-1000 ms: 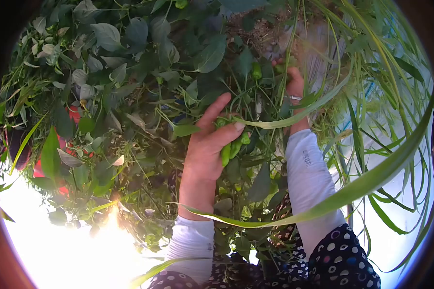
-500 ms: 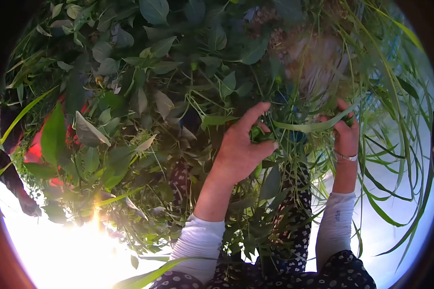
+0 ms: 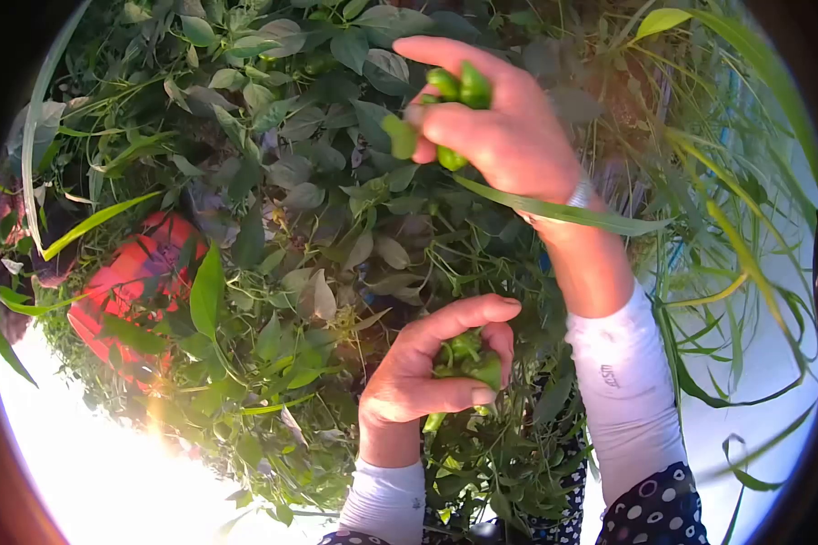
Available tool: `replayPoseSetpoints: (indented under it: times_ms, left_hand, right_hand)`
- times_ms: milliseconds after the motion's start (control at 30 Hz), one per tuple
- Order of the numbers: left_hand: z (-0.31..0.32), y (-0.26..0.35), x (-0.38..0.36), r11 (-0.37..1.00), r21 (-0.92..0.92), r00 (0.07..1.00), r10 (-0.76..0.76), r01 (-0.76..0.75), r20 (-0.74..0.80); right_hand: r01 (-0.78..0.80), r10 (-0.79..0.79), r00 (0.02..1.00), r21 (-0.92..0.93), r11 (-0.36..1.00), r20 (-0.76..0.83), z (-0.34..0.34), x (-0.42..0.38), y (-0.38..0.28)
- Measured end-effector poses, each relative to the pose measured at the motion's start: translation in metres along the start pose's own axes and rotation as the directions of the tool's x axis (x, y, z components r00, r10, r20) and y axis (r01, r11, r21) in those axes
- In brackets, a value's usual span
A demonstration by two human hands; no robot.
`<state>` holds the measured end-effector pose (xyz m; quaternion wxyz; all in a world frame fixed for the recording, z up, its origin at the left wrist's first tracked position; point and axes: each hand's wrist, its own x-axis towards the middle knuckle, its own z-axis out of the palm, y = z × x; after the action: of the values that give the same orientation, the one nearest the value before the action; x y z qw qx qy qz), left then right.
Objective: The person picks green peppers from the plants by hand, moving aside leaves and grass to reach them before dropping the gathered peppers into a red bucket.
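My left hand [image 3: 423, 381] is low in the middle of the view, curled around a bunch of small green peppers [image 3: 468, 359] amid the plant's stems. My right hand [image 3: 495, 123] is raised at the top centre, its fingers closed on several green peppers [image 3: 454, 91]; a bracelet sits on that wrist. Both arms wear white sleeves under a dark dotted garment. Dense pepper plant leaves [image 3: 318, 182] fill the space around and behind both hands.
A red container [image 3: 123, 282] shows through the leaves at the left. Long grass blades [image 3: 736, 245] arch along the right side, one crossing my right wrist. Glare washes out the lower left.
My right hand has swung from the right side up to the top centre with peppers in it. My left hand has dropped lower and stays closed on its peppers. The view has shifted.
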<state>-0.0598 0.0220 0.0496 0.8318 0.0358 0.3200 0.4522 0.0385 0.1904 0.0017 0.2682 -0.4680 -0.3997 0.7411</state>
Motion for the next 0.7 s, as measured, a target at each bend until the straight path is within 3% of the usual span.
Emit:
replayPoseSetpoints:
  times_ms: [33,100,167,200,267,300,367,433,533,633,700]
  left_hand:
    - [0.003,0.005,-0.002,0.995,-0.047,0.996,0.084,-0.083,0.015]
    - [0.006,0.014,-0.001,0.963,-0.083,0.965,0.251,-0.256,-0.071]
    - [0.004,0.022,-0.002,0.901,-0.126,0.896,0.381,-0.415,-0.227]
    - [-0.001,0.028,-0.003,0.88,-0.116,0.856,0.407,-0.461,-0.318]
    - [-0.008,0.035,-0.008,0.872,-0.031,0.743,0.398,-0.489,-0.538]
    - [-0.021,0.035,-0.012,0.836,-0.097,0.767,0.441,-0.54,-0.466]
    - [-0.027,0.035,-0.019,0.82,-0.14,0.682,0.353,-0.555,-0.64]
    - [-0.035,0.031,-0.024,0.829,-0.159,0.652,0.288,-0.536,-0.702]
    - [-0.043,0.022,-0.026,0.836,-0.201,0.589,0.169,-0.51,-0.79]
    - [-0.043,0.023,-0.023,0.854,-0.194,0.557,0.129,-0.482,-0.82]
    - [-0.04,0.025,-0.021,0.872,-0.165,0.542,0.129,-0.461,-0.831]
  right_hand:
    - [0.016,-0.009,0.999,-0.228,0.974,0.035,0.011,0.02,0.012]
    - [0.175,-0.117,0.984,-0.688,0.704,0.131,0.035,0.039,0.042]
    - [0.182,0.223,0.901,-0.792,0.583,0.372,0.054,0.024,0.05]
    - [0.134,0.334,0.868,-0.823,0.552,0.366,0.062,0.01,0.06]
    - [0.127,0.336,0.867,-0.816,0.564,0.368,0.06,-0.02,0.069]
    - [0.233,0.164,0.906,-0.782,0.579,0.391,0.054,-0.039,0.08]
    - [0.276,-0.023,0.946,-0.768,0.578,0.323,0.045,-0.056,0.083]
    - [0.245,0.044,0.945,-0.789,0.563,0.325,0.037,-0.065,0.084]
    - [0.228,0.013,0.956,-0.772,0.594,0.293,0.033,-0.067,0.082]
    - [0.211,-0.054,0.968,-0.677,0.705,0.245,0.033,-0.067,0.076]
    - [0.043,-0.041,0.999,-0.343,0.938,0.014,0.029,-0.068,0.07]
